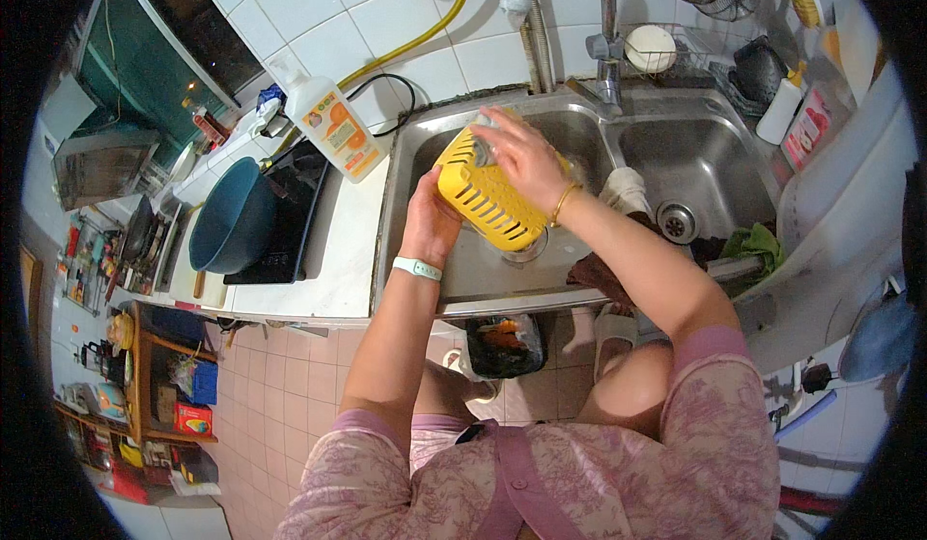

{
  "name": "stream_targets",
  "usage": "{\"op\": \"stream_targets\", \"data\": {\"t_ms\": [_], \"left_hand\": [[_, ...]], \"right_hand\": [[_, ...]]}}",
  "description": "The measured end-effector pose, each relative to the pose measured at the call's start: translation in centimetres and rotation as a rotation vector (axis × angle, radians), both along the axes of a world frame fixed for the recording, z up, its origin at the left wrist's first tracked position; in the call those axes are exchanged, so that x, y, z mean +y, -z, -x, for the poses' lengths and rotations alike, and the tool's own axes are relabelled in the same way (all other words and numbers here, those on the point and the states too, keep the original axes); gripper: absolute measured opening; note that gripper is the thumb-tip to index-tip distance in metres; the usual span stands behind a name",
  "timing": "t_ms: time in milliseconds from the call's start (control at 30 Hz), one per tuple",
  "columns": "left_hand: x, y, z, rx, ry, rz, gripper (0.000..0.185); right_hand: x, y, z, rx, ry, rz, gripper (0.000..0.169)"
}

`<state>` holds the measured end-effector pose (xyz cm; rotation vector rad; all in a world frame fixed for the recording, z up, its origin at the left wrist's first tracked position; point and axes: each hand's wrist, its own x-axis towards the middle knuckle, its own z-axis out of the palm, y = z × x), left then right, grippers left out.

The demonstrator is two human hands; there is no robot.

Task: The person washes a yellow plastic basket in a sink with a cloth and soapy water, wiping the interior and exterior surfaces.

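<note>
A yellow slotted plastic basket (492,200) is tilted over the left bowl of the stainless steel double sink (463,279). My left hand (431,218) grips it by its lower left end. Against its upper side my right hand (525,160) presses a greyish sponge or scouring pad (484,150), mostly hidden by the fingers. Beneath the basket, the left bowl's drain (527,252) shows in part. A pale wrung cloth (624,187) and a dark brown cloth (601,278) hang over the divider and front of the sink, partly behind my right forearm.
A large pump bottle (337,131) stands left of the sink. Beyond it, a blue-green basin (233,214) leans on a black cooktop (279,250). The faucet (608,69) rises behind the divider. A green cloth (753,247) lies at right. Below stands a black bin (505,348).
</note>
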<state>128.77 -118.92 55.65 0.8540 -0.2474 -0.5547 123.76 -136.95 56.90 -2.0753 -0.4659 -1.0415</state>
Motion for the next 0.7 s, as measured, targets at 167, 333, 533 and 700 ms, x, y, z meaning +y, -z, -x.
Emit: {"op": "stream_targets", "data": {"t_ms": [167, 333, 533, 700], "left_hand": [[1.1, 0.3, -0.9, 0.176, -0.114, 0.081, 0.033], [0.8, 0.7, -1.2, 0.115, -0.051, 0.114, 0.034], [0.9, 0.7, -1.1, 0.153, -0.16, 0.123, 0.034], [1.5, 0.9, -1.8, 0.157, -0.165, 0.153, 0.038]], "right_hand": [[4.8, -0.6, 2.8, -0.088, -0.106, 0.269, 0.034], [-0.1, -0.7, -0.5, -0.107, 0.132, 0.254, 0.036], [1.6, 2.2, 0.0, 0.015, 0.11, 0.15, 0.036], [2.3, 0.7, -0.8, 0.066, 0.014, 0.128, 0.038]]}}
